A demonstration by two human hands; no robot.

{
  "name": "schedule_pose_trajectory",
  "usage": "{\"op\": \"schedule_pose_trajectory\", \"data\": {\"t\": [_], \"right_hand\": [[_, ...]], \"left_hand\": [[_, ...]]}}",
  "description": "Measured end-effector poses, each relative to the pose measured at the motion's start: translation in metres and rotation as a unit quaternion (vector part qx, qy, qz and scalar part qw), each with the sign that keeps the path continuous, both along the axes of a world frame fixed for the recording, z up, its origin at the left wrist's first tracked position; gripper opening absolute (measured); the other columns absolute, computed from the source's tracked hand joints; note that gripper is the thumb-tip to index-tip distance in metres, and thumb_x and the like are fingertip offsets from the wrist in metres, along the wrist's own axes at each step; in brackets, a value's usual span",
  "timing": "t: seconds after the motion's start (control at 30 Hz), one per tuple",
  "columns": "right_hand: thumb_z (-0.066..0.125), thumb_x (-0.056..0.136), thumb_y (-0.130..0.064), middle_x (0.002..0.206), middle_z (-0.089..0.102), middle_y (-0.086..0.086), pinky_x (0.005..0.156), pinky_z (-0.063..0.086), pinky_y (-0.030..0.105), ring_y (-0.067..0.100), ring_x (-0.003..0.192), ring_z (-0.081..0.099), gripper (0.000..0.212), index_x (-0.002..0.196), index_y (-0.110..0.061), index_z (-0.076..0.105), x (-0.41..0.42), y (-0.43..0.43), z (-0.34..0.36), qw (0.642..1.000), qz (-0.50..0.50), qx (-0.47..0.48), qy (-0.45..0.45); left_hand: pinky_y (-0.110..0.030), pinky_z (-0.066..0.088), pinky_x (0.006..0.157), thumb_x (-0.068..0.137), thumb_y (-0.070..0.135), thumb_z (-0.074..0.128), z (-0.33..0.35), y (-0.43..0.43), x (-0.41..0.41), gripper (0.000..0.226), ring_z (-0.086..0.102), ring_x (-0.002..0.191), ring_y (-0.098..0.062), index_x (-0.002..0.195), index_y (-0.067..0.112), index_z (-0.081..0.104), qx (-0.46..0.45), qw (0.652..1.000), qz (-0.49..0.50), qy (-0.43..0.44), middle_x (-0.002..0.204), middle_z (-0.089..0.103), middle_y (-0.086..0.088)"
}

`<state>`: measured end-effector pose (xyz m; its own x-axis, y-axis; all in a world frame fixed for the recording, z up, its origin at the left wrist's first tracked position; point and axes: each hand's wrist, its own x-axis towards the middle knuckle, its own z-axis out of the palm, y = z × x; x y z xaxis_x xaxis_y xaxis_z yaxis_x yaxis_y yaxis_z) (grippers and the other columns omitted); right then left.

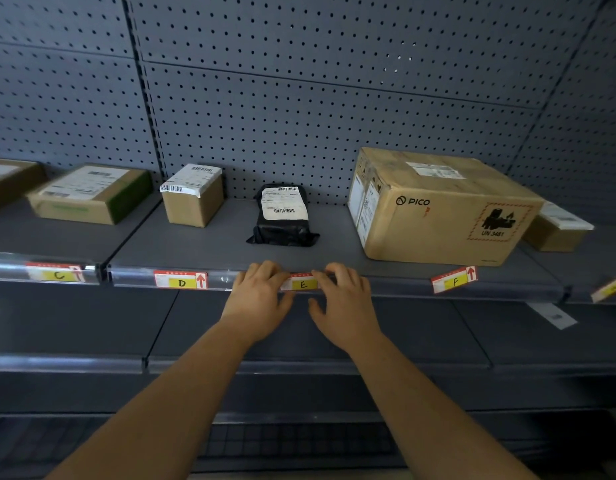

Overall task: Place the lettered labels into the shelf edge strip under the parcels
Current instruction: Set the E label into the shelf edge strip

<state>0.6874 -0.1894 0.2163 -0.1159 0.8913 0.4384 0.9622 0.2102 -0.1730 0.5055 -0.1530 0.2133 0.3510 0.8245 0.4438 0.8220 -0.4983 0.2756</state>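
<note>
A red-and-yellow label marked E [303, 284] sits at the clear shelf edge strip [220, 279], below the black bagged parcel [282, 216]. My left hand [260, 296] pinches its left end and my right hand [341, 299] its right end, fingers over the strip's top lip. Label D [181, 280] lies in the strip under the small cardboard box [193, 195]. Label C [57, 273] sits in the strip of the bay to the left. Label F [455, 279] hangs tilted at the shelf edge under the large PICO box [438, 206].
Further cardboard parcels stand at the left [88, 194] and at the far right [556, 226]. Another tilted yellow label [609, 289] shows at the right edge. A white slip [556, 317] lies on the lower shelf. Perforated grey back panels rise behind the shelf.
</note>
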Motion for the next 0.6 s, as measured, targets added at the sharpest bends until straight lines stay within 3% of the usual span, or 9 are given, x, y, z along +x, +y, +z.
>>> {"op": "schedule_pose_trajectory", "data": {"t": [0.6], "right_hand": [[0.059, 0.086, -0.035, 0.120, 0.049, 0.001, 0.096, 0.036, 0.037, 0.021, 0.111, 0.047, 0.044, 0.128, -0.019, 0.057, 0.0012, 0.0018, 0.0003, 1.000, 0.008, -0.018, 0.001]], "left_hand": [[-0.040, 0.040, 0.091, 0.086, 0.031, 0.058, -0.0014, -0.0003, 0.0085, 0.033, 0.047, 0.101, -0.023, 0.115, 0.016, 0.062, 0.015, 1.000, -0.008, 0.009, 0.112, 0.053, -0.002]]}}
